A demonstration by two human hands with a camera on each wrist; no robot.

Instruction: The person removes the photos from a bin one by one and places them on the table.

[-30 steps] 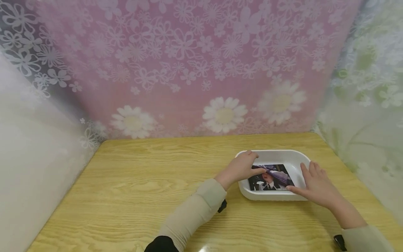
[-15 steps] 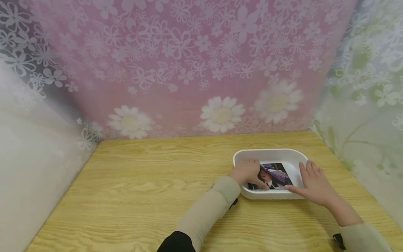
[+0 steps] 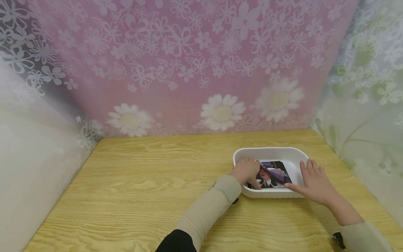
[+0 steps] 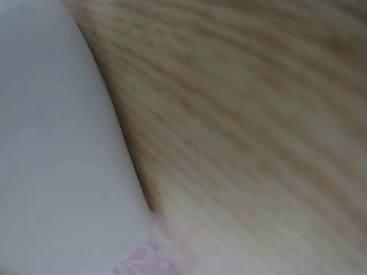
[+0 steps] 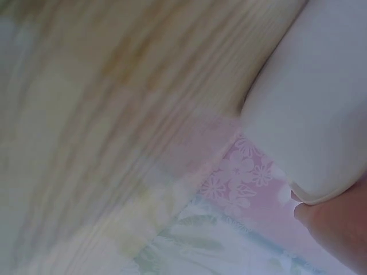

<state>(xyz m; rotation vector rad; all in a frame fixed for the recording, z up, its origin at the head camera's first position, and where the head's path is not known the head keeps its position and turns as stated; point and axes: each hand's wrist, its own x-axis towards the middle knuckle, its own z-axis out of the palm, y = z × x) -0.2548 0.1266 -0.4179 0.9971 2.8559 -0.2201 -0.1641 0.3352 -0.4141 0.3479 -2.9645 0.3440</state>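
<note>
A white oval-cornered tray [image 3: 297,168] stands on the right part of the table. Flat inside it lie picture cards [image 3: 275,175], the top one printed with a purple-and-black portrait; a doubled edge shows at their far corner. My left hand [image 3: 247,171] reaches over the tray's left rim and grips the cards' left end, fingers at the far side and thumb at the near side. On the tray's right end rests my right hand [image 3: 318,183], fingers spread along the rim and thumb toward the near edge. In the right wrist view, fingertips [image 5: 307,213] touch the tray's rim [image 5: 327,197].
The wood-grain table [image 3: 141,182] extends left of the tray. A pink flowered backdrop [image 3: 176,70] rises behind it, with pale side panels [image 3: 371,115] at right and left. The left wrist view shows mostly the tray's outer wall [image 4: 57,143].
My left hand has moved right and down onto the cards' left end, and its thumb has drawn back toward the left. My right hand has stayed on the tray's right end.
</note>
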